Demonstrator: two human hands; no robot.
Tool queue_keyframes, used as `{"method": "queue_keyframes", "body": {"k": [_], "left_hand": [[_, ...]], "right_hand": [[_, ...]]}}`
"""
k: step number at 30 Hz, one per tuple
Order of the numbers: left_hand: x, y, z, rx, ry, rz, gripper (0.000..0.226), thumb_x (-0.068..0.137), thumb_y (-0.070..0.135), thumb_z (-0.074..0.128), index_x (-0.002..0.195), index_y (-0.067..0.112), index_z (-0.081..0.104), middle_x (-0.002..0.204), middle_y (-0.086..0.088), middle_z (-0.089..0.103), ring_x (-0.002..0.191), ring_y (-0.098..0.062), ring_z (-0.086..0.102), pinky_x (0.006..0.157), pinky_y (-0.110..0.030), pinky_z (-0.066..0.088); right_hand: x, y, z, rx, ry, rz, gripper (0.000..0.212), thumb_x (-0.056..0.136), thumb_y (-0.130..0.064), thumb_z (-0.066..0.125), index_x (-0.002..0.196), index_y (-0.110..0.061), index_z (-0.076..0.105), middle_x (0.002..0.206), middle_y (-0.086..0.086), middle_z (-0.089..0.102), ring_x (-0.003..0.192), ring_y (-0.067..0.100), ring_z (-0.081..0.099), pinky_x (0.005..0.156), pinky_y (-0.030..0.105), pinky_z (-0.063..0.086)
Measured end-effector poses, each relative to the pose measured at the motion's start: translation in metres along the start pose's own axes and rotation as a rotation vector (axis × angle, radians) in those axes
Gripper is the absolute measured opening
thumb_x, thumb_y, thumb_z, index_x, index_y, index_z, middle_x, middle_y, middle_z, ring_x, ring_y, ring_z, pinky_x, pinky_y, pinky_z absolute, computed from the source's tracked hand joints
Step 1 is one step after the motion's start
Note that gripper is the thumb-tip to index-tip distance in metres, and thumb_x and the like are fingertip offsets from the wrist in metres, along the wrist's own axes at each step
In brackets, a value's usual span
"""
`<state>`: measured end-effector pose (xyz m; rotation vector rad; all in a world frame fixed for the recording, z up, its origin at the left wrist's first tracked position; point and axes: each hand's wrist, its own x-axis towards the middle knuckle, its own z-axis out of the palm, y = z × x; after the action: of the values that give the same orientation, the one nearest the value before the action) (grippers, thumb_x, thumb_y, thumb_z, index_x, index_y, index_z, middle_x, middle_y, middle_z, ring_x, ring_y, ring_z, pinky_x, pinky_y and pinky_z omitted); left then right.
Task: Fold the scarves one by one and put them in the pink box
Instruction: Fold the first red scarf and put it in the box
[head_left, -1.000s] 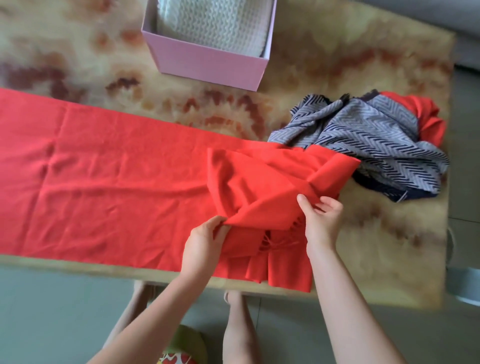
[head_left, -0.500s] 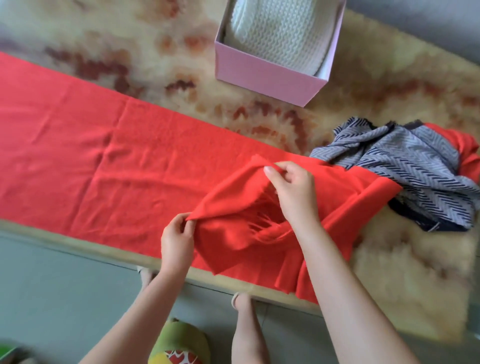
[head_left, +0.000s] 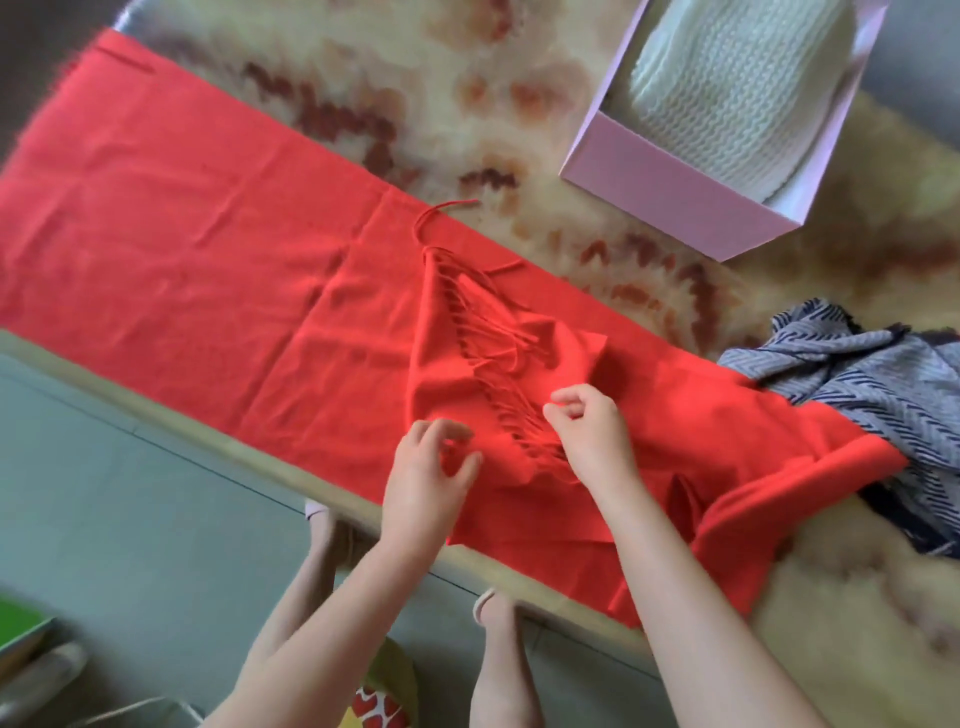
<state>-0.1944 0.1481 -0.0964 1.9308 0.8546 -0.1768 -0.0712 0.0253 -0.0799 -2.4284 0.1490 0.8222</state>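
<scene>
Differs from half a second ago: at 6 o'clock, no more grip by the left hand (head_left: 421, 483) on the red scarf (head_left: 208, 234), fingers now released, spread and a little blurred, just over the cloth by the near table edge. Just right of it, fringed end (head_left: 488, 332) no longer lifted and bunched but dropped back onto the scarf's middle, tassels splayed toward 11 o'clock. Next, right hand (head_left: 592, 436) with heel on the cloth, fingers curled inward; cannot tell whether pinching a tassel or nothing.

Red scarf as a whole flat on the mottled fleece table cover (head_left: 467, 78), long axis from 10 o'clock down to 4 o'clock, open end pointing at 10 o'clock, doubled-over part at 4 o'clock and hanging over the near edge.

At 1 o'clock, pink box (head_left: 675, 202), well apart from the red cloth, with a white knitted scarf (head_left: 727, 88) inside. At 3 o'clock, crumpled grey chevron scarf (head_left: 883, 384), touching the red fold.
</scene>
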Motion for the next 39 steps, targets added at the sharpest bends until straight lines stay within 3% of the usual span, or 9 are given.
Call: {"method": "queue_keyframes", "body": {"k": [2,7,11,14,18,21,24,33,39], "left_hand": [[-0.007,0.001,0.017,0.109,-0.054,0.018,0.035,0.072,0.026,0.075,0.104,0.026,0.061,0.107,0.007,0.05,0.101,-0.013,0.048,0.089,-0.029,0.043],[-0.012,-0.005,0.034,0.235,0.022,0.054,0.056,0.06,0.001,0.071,0.113,0.016,0.059,0.114,-0.007,0.05,0.101,-0.03,0.051,0.083,-0.041,0.047],[-0.012,-0.017,0.026,0.292,0.024,0.11,0.06,0.057,-0.003,0.072,0.112,0.017,0.058,0.112,-0.004,0.05,0.097,-0.027,0.05,0.08,-0.039,0.048],[-0.012,-0.023,0.017,0.263,0.03,0.102,0.053,0.061,0.007,0.076,0.109,0.019,0.059,0.109,0.0,0.051,0.096,-0.024,0.048,0.082,-0.036,0.046],[-0.026,-0.021,0.012,0.124,-0.045,0.104,0.07,0.058,0.025,0.084,0.121,0.019,0.053,0.117,0.005,0.048,0.103,-0.014,0.044,0.089,-0.026,0.036],[-0.035,-0.015,-0.001,-0.15,0.069,-0.05,0.053,0.07,0.021,0.078,0.116,0.027,0.053,0.11,0.014,0.056,0.102,-0.003,0.051,0.088,-0.018,0.04],[-0.031,-0.008,-0.021,-0.383,0.177,-0.231,0.023,0.083,0.011,0.065,0.093,0.031,0.061,0.085,0.013,0.068,0.081,0.001,0.062,0.072,-0.016,0.048],[-0.002,-0.049,-0.076,-0.936,0.414,-0.656,0.016,0.098,0.003,0.041,0.094,0.011,0.055,0.083,-0.006,0.06,0.069,-0.012,0.065,0.054,-0.016,0.055],[-0.011,-0.08,-0.09,-0.976,0.298,-0.723,0.031,0.092,-0.012,0.043,0.1,0.016,0.053,0.097,-0.016,0.058,0.079,-0.018,0.058,0.053,-0.015,0.054]], "right_hand": [[-0.01,0.012,0.004,-0.04,-0.044,0.023,0.014,0.084,-0.028,0.067,0.093,-0.016,0.067,0.083,0.001,0.067,0.088,0.023,0.065,0.079,0.034,0.049],[-0.03,0.022,0.018,-0.204,-0.218,-0.02,0.023,0.076,-0.041,0.073,0.092,-0.024,0.068,0.07,-0.014,0.057,0.092,0.017,0.056,0.088,0.033,0.043],[-0.038,0.021,0.024,-0.29,-0.131,-0.076,0.007,0.079,-0.03,0.071,0.084,-0.025,0.067,0.07,-0.014,0.055,0.094,0.021,0.049,0.085,0.03,0.037],[-0.043,0.016,0.023,-0.141,-0.095,-0.114,0.005,0.079,-0.026,0.071,0.077,-0.024,0.067,0.081,-0.008,0.066,0.091,0.019,0.053,0.084,0.033,0.04],[-0.053,-0.005,0.024,0.212,-0.246,-0.105,0.01,0.081,-0.014,0.069,0.074,-0.02,0.064,0.065,-0.007,0.068,0.068,0.004,0.064,0.069,0.022,0.047],[-0.064,-0.027,0.035,0.333,-0.383,-0.134,0.01,0.085,-0.007,0.065,0.078,-0.015,0.066,0.063,-0.007,0.067,0.062,-0.002,0.061,0.063,0.011,0.042],[-0.063,-0.044,0.044,0.309,-0.413,-0.242,0.012,0.089,-0.009,0.06,0.087,-0.015,0.07,0.082,-0.005,0.072,0.08,0.001,0.066,0.077,0.013,0.047],[0.037,-0.098,0.045,-0.124,-0.053,-0.465,0.053,0.074,0.017,0.042,0.108,-0.016,0.066,0.097,0.004,0.065,0.093,0.021,0.059,0.087,0.02,0.04],[0.09,-0.147,0.053,-0.603,-0.058,-0.742,0.078,0.066,0.019,0.039,0.13,-0.022,0.055,0.125,0.009,0.045,0.113,0.031,0.038,0.105,0.034,0.031]]}}
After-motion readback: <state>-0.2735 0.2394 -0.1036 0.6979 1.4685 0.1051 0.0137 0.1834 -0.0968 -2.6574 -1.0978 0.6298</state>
